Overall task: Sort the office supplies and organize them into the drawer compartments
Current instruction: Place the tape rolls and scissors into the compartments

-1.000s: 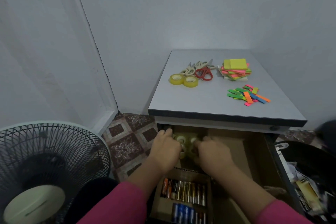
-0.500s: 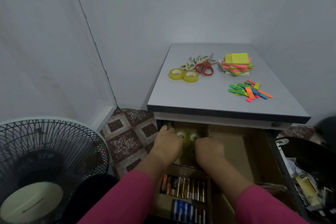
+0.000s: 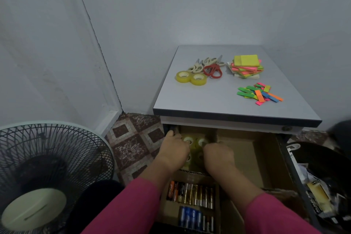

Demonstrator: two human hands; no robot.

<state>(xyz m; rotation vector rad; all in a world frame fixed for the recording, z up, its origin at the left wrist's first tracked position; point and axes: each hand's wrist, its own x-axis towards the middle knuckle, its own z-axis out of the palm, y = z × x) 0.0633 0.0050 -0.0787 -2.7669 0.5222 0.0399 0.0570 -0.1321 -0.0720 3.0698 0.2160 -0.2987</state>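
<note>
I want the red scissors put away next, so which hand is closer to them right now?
Right. The right hand is down in the drawer, below the red scissors on the tabletop; the left hand is also in the drawer, farther to the left.

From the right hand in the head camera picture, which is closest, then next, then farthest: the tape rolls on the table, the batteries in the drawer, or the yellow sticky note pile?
1. Batteries: just below the right hand, in the drawer's front compartment.
2. Tape rolls on the table: up on the tabletop, left side.
3. Sticky note pile: at the table's far right, by the wall.
</note>
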